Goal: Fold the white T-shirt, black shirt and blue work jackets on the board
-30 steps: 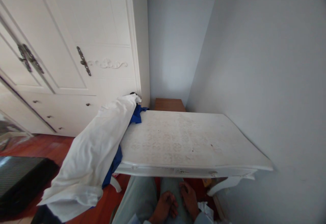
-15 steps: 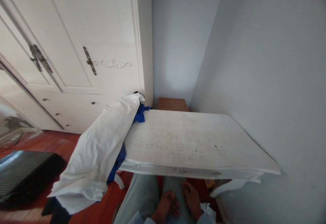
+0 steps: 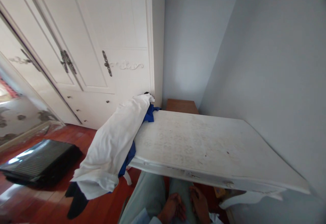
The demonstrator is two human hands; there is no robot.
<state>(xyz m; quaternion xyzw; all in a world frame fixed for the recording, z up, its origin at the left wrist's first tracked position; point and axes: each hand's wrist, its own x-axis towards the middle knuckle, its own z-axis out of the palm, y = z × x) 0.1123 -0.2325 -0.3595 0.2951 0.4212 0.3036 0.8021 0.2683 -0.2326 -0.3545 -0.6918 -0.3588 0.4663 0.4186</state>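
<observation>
While hands [image 3: 187,207] rest below table edge [image 3: 188,175].

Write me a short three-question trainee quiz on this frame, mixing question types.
1. True or false: the left hand and the right hand rest on the person's lap, below the front edge of the white painted table.
2. Multiple choice: where does the white cloth garment lie? A) folded on the floor; B) draped over the table's left edge, hanging down; C) hung on the wardrobe door.
3. Fill in: the fabric showing beneath the white garment is ____.

Key: 1 true; 2 B; 3 blue.
</observation>
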